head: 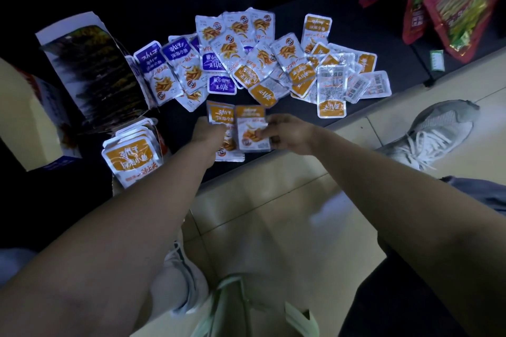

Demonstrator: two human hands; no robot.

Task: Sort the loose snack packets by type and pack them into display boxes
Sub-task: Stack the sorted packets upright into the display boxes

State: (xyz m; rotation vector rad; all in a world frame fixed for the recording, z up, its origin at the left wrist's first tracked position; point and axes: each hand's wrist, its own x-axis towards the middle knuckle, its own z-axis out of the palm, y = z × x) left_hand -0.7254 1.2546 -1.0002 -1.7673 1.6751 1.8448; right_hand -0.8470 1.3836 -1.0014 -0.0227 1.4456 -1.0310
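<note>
Surface: black mat [180, 120] over beige floor tiles [273, 213]
Left hand [208, 131]: fingers curled round a held stack [220, 115] of orange packets
Right hand [287, 133]: pinching a single orange packet [250, 128] beside that stack
Near left: packed orange row [128, 156]
Beyond: loose purple packets [164, 63] left, loose orange packets [301, 63] right, on the mat

1. Top orange packet [128, 157] of the lower-left stack: big brand we read as 劲仔, then 深海小鱼 under it. Lettering looks flipped to us.
2. Purple packets [175, 61]: same 深海小鱼 on the purple band.
3. Back orange packet [317, 26]: 深海小鱼 again, smaller.
4. Held packet [220, 115] in the left hand [209, 133]: 深海小鱼 too.
5. Second packet [253, 131] in the right hand [287, 134]: print too blurry for us.
6. Face-down packets [331, 82]: barcodes plus fine print, way too small to read.
7. Big red bags [454, 8], top right: just blur, we got nothing.
</note>
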